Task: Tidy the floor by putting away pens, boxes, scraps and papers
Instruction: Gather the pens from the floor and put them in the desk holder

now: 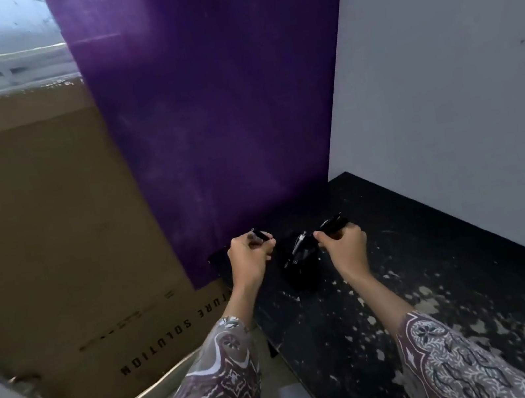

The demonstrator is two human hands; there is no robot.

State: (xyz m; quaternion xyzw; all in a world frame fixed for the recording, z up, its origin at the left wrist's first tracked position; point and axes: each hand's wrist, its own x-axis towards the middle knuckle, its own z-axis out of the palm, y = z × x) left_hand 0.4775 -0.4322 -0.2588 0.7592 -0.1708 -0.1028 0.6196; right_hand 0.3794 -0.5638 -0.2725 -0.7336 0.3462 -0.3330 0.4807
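Two hands (250,253) (343,241) beside purple sheet (213,102), cardboard box (42,218).

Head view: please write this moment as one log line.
left hand: holds pen | right hand: holds pens | holder: between hands, on black shelf

The black pen holder (301,270) between the two hands nearly melts into the black tabletop (443,290), so its outline is hard to trace, and the pens (299,248) standing in it are too small and blurred to count. The left hand (250,258) covers most of the dark pen (260,235) it grips; the right hand (345,244) likewise hides the near part of its black pens (333,223). Lettering on the cardboard box (51,234) at left is partly hidden behind the purple sheet (213,120). Both patterned sleeves (216,387) run off the near edge.
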